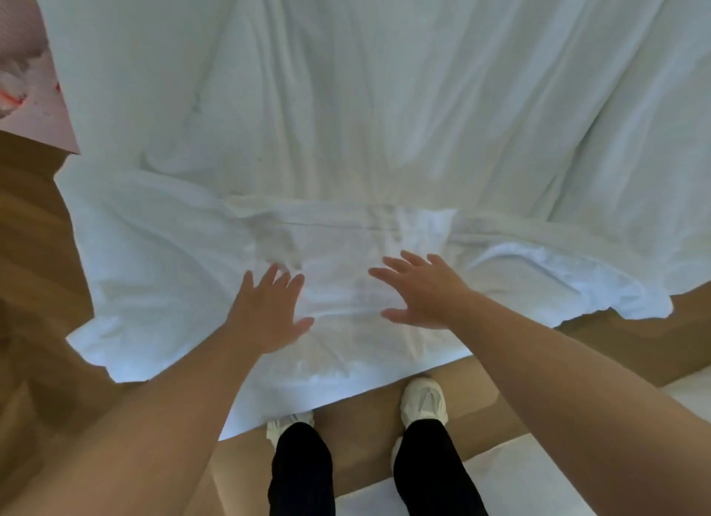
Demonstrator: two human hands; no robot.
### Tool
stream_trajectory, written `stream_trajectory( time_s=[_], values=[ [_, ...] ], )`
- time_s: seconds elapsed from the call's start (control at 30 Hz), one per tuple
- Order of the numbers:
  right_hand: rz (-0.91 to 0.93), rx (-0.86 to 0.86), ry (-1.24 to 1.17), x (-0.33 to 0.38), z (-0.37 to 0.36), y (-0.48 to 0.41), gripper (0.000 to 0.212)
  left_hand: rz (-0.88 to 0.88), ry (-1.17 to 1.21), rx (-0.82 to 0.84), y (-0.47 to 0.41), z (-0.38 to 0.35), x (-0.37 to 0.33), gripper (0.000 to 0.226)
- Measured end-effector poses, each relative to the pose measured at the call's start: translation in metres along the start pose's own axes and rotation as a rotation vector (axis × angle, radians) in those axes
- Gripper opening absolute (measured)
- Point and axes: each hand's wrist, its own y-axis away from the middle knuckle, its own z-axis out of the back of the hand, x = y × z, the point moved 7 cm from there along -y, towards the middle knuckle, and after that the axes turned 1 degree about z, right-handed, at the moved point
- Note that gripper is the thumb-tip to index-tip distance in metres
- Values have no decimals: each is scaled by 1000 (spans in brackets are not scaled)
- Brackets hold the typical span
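Observation:
A large white sheet (365, 111) covers the bed and fills most of the view. Its near edge is rumpled and hangs over the foot of the bed toward the floor. My left hand (269, 309) lies flat on the near part of the sheet with its fingers spread. My right hand (421, 290) is just to the right of it, fingers straight and spread, over or on the same rumpled stretch. Neither hand holds anything. A bunched fold of the sheet (558, 273) sits at the right of my right hand.
Brown wood floor (34, 246) runs along the left and under the bed's near edge. A pink mat (27, 77) lies at the upper left. My feet in white shoes (423, 400) stand at the bed's foot. A white surface (500, 477) is at the lower right.

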Motion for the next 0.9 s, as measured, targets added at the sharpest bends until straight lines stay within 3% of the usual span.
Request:
stream_trajectory(
  time_s=[0.17, 0.47, 0.67, 0.73, 0.8, 0.9],
  values=[
    [8, -108, 68, -8, 87, -50, 67, 154, 12, -161, -29, 81, 57, 63],
    [42, -283, 154, -14, 237, -153, 62, 416, 318, -329, -89, 179, 182, 48],
    [85, -477, 265, -43, 342, -276, 73, 549, 912, -430, -203, 194, 280, 34],
    [101, -515, 334, -50, 366, -315, 83, 465, 1069, -343, -250, 186, 274, 29],
    [124, -457, 410, -52, 370, -339, 83, 344, 1007, -195, -288, 179, 242, 36],
    [119, -430, 587, -62, 362, -338, 47, 292, 1050, -117, -294, 176, 217, 42]
  ],
)
